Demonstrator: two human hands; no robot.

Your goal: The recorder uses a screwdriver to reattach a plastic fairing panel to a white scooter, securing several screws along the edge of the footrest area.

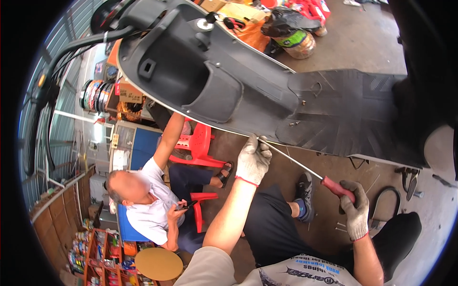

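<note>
A dark grey electric scooter body stretches across the upper view, with its footboard on the right. My right hand, in a whitish work glove, is wrapped round the red handle of a long screwdriver. The shaft slants up and left to the scooter's lower side edge. There my gloved left hand is closed, fingers pinched round the shaft near its tip. The tip itself is hidden by the fingers and the edge. Several small loose screws lie on the footboard.
On the left a seated person holds a phone, one arm reaching to the scooter. Red plastic chairs, a round stool and crowded shelves stand nearby. Bags lie behind the scooter. A black U-shaped lock lies right.
</note>
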